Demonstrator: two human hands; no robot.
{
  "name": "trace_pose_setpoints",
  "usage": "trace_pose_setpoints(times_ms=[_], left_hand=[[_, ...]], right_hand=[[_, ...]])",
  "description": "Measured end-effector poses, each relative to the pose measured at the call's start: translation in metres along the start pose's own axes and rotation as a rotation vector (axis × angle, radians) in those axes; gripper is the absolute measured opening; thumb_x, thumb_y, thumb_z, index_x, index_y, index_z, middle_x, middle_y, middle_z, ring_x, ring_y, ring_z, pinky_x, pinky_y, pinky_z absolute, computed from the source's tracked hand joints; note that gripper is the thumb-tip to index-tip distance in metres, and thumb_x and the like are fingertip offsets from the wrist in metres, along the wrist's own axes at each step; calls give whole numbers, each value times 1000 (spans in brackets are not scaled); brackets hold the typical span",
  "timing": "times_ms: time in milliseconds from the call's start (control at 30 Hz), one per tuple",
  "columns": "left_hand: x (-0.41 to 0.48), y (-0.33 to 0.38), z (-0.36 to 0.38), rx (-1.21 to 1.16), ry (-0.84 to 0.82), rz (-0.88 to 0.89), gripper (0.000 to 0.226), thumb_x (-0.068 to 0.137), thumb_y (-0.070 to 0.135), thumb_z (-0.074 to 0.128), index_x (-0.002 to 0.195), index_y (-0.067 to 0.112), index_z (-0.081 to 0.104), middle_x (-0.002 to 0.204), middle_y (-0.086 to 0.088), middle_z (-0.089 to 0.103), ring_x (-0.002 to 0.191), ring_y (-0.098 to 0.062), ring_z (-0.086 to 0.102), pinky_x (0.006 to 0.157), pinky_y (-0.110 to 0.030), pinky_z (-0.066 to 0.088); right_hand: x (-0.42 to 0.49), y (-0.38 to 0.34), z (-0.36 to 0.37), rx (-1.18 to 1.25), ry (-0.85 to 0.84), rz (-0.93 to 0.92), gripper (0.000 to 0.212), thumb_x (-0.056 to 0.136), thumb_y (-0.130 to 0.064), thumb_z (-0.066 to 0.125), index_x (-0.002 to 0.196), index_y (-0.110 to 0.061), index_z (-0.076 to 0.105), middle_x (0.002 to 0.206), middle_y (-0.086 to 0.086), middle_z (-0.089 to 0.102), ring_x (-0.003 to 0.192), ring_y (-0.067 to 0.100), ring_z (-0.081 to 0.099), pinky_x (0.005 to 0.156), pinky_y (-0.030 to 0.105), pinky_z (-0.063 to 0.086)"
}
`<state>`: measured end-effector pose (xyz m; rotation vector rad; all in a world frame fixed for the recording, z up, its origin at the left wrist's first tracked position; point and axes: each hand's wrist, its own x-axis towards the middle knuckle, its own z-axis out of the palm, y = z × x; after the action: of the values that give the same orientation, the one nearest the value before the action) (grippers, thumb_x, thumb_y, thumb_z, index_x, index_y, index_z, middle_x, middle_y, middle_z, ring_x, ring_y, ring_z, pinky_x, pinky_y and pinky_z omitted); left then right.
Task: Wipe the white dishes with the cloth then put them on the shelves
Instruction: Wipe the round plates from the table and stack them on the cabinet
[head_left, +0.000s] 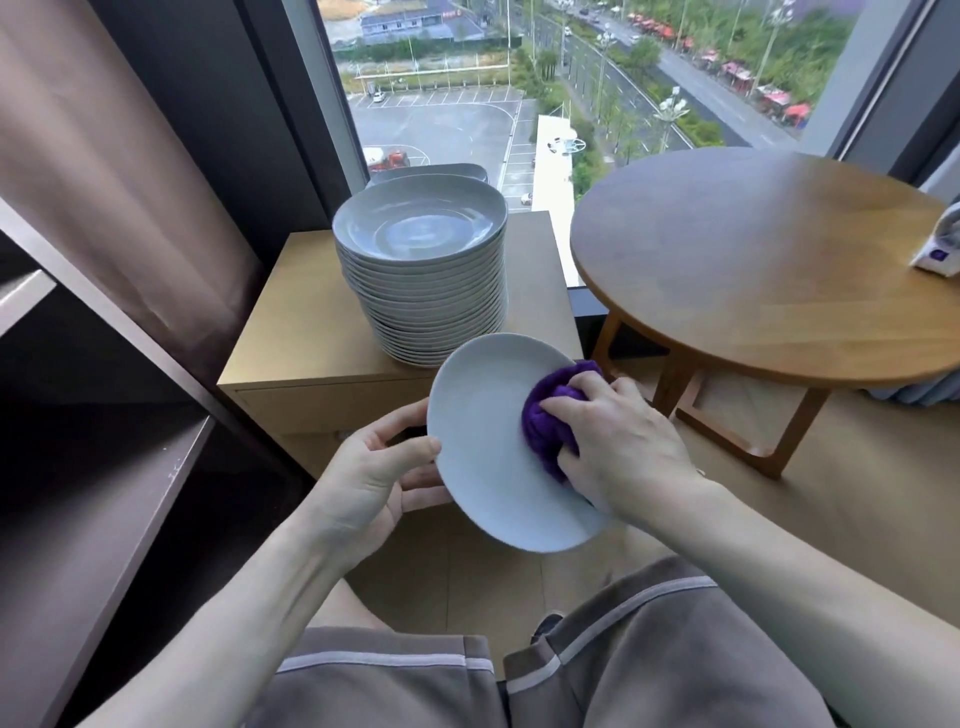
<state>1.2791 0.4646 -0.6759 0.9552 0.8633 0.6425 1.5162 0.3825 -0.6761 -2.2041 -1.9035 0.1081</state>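
A white dish (485, 441) is tilted in front of me, above my lap. My left hand (371, 475) grips its left rim, thumb on the face and fingers behind. My right hand (623, 441) holds a bunched purple cloth (548, 415) and presses it on the dish's right side. A tall stack of white dishes (423, 270) stands on the low wooden cabinet (296, 332) just beyond. The dark shelves (104, 467) are at my left.
A round wooden table (769, 260) stands at the right with a small white object (943, 244) at its far right edge. A large window is behind the cabinet. A curtain hangs at the upper left. My knees fill the bottom of the view.
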Motion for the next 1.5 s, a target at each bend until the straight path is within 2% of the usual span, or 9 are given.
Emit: trace_pose_setpoints(times_ms=[100,233,500,667,867,1000,1133,1400,1500], left_hand=[[3,8,-7,-30,42,41,77,64,19,89,136,17,63,118,-18,76,92,-34,78,68,-38,64],[3,12,-10,-52,60,48,69,75,12,81,141,17,59,120,-17,76,97,-35,78,69,-37,64],[-3,-4,11,-76,-63,-16,63,80,9,79,140,13,60,122,-25,73,97,-38,76,75,-41,64],[-6,-14,20,-56,-101,-47,60,81,8,75,139,13,60,118,-27,73,96,-36,76,76,-41,63],[-8,-19,23,-7,-75,-51,57,79,8,77,134,15,64,112,-24,76,89,-32,77,71,-40,63],[-6,-14,19,-5,-34,-30,58,76,8,78,132,16,64,110,-22,77,86,-32,78,68,-39,63],[-5,-3,10,3,17,6,59,75,9,78,132,15,63,111,-21,77,84,-33,78,66,-38,63],[-1,10,-1,-23,63,43,59,76,13,78,133,16,62,114,-21,77,91,-37,78,68,-39,64],[-2,8,1,-9,18,19,57,78,13,79,134,16,64,117,-22,76,94,-38,77,70,-39,65]], right_hand=[[-9,-11,5,13,-12,-69,47,93,-36,63,138,-35,53,139,-3,49,116,24,47,87,36,53],[-24,-33,14,31,-1,-197,49,89,-37,69,136,-36,54,140,-4,52,120,23,51,88,34,54],[-23,-39,2,176,87,-297,48,84,-32,69,131,-32,61,140,1,57,118,29,56,80,43,60],[-12,-30,-1,135,175,-239,44,85,-26,71,129,-26,66,139,6,58,116,36,55,75,49,58],[-3,-12,-5,17,149,-61,43,94,-32,62,137,-27,57,141,7,52,116,34,51,83,45,54],[0,-4,-7,-65,79,41,40,96,-33,55,136,-29,54,137,5,49,113,32,47,79,40,50],[-2,-6,-7,-62,-35,73,37,97,-30,52,133,-28,55,132,5,50,114,30,46,83,39,50],[-24,-40,1,-8,-37,-229,44,95,-36,56,138,-31,49,141,2,49,121,27,47,89,38,56],[-27,-45,1,20,-25,-319,45,89,-33,61,133,-29,56,139,5,54,116,31,53,80,44,59]])
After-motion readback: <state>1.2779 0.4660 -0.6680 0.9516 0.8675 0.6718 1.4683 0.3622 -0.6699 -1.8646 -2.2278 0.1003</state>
